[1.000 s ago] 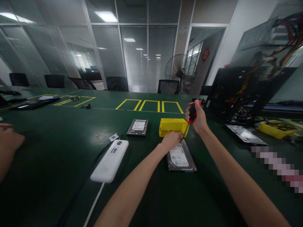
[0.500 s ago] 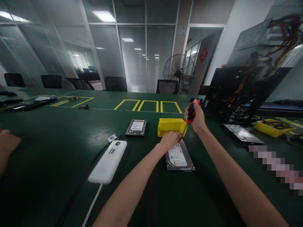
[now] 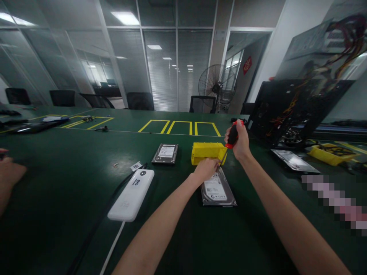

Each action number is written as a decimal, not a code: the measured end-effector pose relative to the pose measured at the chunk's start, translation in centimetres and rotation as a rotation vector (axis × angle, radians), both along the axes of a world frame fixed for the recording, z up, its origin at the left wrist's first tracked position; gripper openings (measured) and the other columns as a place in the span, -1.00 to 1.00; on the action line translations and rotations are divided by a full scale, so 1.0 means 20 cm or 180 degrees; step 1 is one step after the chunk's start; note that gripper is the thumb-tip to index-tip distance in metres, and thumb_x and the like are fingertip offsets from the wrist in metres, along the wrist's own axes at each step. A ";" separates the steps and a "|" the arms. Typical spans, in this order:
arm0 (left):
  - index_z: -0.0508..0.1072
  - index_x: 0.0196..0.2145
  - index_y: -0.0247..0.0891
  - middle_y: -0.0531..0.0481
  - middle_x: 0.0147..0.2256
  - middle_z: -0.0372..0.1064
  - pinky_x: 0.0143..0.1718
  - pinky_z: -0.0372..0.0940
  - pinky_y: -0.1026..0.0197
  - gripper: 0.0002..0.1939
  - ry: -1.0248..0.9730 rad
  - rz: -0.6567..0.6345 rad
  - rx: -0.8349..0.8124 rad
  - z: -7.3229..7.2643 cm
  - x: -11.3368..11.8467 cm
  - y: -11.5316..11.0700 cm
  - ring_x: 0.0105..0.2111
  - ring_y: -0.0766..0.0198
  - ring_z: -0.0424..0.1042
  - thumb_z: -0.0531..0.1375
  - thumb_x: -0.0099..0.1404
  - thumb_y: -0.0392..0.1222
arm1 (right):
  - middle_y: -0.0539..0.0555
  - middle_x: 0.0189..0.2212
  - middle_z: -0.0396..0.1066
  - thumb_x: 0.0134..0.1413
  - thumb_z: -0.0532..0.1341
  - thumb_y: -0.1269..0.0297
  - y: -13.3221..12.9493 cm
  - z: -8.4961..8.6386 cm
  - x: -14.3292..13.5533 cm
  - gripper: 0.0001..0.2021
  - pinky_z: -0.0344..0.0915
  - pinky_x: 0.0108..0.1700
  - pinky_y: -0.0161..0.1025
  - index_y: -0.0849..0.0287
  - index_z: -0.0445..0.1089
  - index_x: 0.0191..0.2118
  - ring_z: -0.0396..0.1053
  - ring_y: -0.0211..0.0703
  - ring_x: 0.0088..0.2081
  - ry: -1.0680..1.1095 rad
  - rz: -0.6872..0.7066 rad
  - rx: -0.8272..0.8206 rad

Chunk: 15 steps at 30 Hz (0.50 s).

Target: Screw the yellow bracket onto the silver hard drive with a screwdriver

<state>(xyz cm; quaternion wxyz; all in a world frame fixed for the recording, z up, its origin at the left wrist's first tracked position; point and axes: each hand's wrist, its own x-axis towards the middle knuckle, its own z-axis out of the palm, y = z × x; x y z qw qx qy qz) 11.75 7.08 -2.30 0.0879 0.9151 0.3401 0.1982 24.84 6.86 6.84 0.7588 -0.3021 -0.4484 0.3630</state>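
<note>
My right hand is wrapped round the red and black handle of a screwdriver, whose shaft slants down to the far end of a hard drive. At that same end, my left hand has its fingers pressed together by the screwdriver's tip; what they hold, if anything, is hidden. Just behind the left hand stands a yellow bin, its open side facing me. A second hard drive lies flat to the left of the bin.
A white power bank with cables lies at left. Another person's hand shows at the left edge. On the right are an open computer case, another drive and a yellow tray of cables.
The screwdriver handle has turned slightly in my right hand. At the left edge, the other person's hand has shifted a little, and a dark and red object now shows there.
</note>
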 end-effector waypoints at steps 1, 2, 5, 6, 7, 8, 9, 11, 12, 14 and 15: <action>0.39 0.00 -0.22 -0.13 -0.12 0.46 -0.14 0.34 0.15 -0.67 -0.0013 -0.0009 -0.0009 0.00 0.00 0.00 -0.13 0.14 0.45 -0.08 0.40 -0.22 | -0.16 -0.62 0.26 -0.14 0.29 -0.06 0.00 0.00 -0.01 -0.61 0.17 -0.65 -0.46 0.07 0.18 -0.33 0.21 -0.41 -0.65 -0.0021 -0.0040 0.0030; 0.39 -0.01 -0.23 -0.13 -0.12 0.46 -0.15 0.34 0.15 -0.67 -0.0019 -0.0018 -0.0028 0.01 0.00 0.00 -0.14 0.15 0.46 -0.08 0.40 -0.22 | -0.17 -0.62 0.26 -0.15 0.32 -0.01 0.00 0.00 -0.01 -0.61 0.15 -0.65 -0.47 0.06 0.15 -0.34 0.20 -0.42 -0.65 -0.0049 -0.0073 0.0054; 0.40 -0.01 -0.24 -0.13 -0.12 0.45 -0.16 0.35 0.17 -0.66 -0.0005 -0.0028 -0.0109 0.02 0.00 -0.01 -0.16 0.17 0.46 -0.09 0.40 -0.23 | -0.18 -0.62 0.26 -0.15 0.34 0.05 -0.01 0.00 -0.02 -0.61 0.15 -0.64 -0.47 0.06 0.13 -0.33 0.20 -0.42 -0.64 -0.0114 -0.0100 0.0064; 0.39 -0.01 -0.25 -0.14 -0.12 0.45 -0.16 0.34 0.17 -0.66 -0.0002 -0.0029 -0.0126 0.03 -0.01 -0.01 -0.17 0.18 0.46 -0.09 0.40 -0.23 | -0.18 -0.61 0.27 -0.14 0.33 0.04 -0.01 0.00 -0.01 -0.62 0.16 -0.64 -0.47 0.06 0.13 -0.32 0.21 -0.42 -0.64 -0.0120 -0.0105 0.0069; 0.39 0.00 -0.25 -0.14 -0.12 0.45 -0.16 0.34 0.17 -0.66 -0.0005 -0.0028 -0.0136 0.03 -0.01 -0.02 -0.16 0.18 0.46 -0.09 0.40 -0.23 | -0.17 -0.61 0.28 -0.12 0.32 0.03 -0.01 0.00 -0.01 -0.63 0.18 -0.63 -0.46 0.06 0.14 -0.32 0.22 -0.41 -0.63 -0.0122 -0.0108 0.0079; 0.39 0.00 -0.25 -0.14 -0.12 0.45 -0.16 0.34 0.17 -0.66 -0.0014 -0.0028 -0.0140 0.03 -0.01 -0.02 -0.16 0.18 0.46 -0.09 0.40 -0.23 | -0.17 -0.60 0.28 -0.12 0.31 0.02 -0.01 0.00 -0.01 -0.63 0.20 -0.62 -0.45 0.07 0.16 -0.32 0.24 -0.40 -0.62 -0.0127 -0.0101 0.0089; 0.38 0.01 -0.26 -0.15 -0.11 0.45 -0.16 0.34 0.17 -0.66 -0.0022 -0.0028 -0.0145 0.04 -0.01 -0.02 -0.16 0.17 0.46 -0.08 0.40 -0.23 | -0.15 -0.59 0.29 -0.11 0.30 0.00 -0.01 0.00 -0.01 -0.64 0.22 -0.61 -0.44 0.08 0.17 -0.33 0.25 -0.39 -0.61 -0.0131 -0.0084 0.0098; 0.38 0.01 -0.27 -0.15 -0.10 0.44 -0.16 0.34 0.17 -0.66 -0.0019 -0.0030 -0.0166 0.05 -0.01 -0.03 -0.16 0.17 0.46 -0.08 0.40 -0.24 | -0.12 -0.56 0.32 -0.10 0.28 -0.04 0.00 0.00 0.00 -0.64 0.25 -0.60 -0.41 0.09 0.22 -0.32 0.27 -0.38 -0.60 -0.0149 -0.0034 0.0097; 0.38 0.01 -0.27 -0.16 -0.10 0.44 -0.16 0.34 0.18 -0.66 -0.0006 -0.0031 -0.0184 0.05 -0.01 -0.03 -0.15 0.18 0.45 -0.08 0.40 -0.24 | -0.11 -0.54 0.32 -0.10 0.26 -0.06 0.00 0.00 0.00 -0.64 0.25 -0.59 -0.41 0.10 0.25 -0.32 0.27 -0.39 -0.59 -0.0164 -0.0015 0.0083; 0.37 0.03 -0.25 -0.15 -0.08 0.43 -0.14 0.33 0.18 -0.66 0.0085 0.0026 -0.0245 0.06 -0.01 -0.04 -0.13 0.18 0.45 -0.08 0.41 -0.23 | -0.09 -0.52 0.33 -0.09 0.24 -0.09 0.00 -0.01 0.01 -0.62 0.26 -0.58 -0.41 0.12 0.31 -0.29 0.27 -0.40 -0.59 -0.0192 0.0000 0.0065; 0.37 0.03 -0.22 -0.13 -0.07 0.42 -0.12 0.32 0.18 -0.66 0.0160 0.0085 -0.0283 0.06 -0.01 -0.04 -0.12 0.19 0.44 -0.09 0.41 -0.23 | -0.08 -0.51 0.33 -0.08 0.23 -0.10 0.00 -0.01 0.01 -0.61 0.26 -0.58 -0.41 0.12 0.33 -0.27 0.27 -0.40 -0.58 -0.0203 0.0012 0.0070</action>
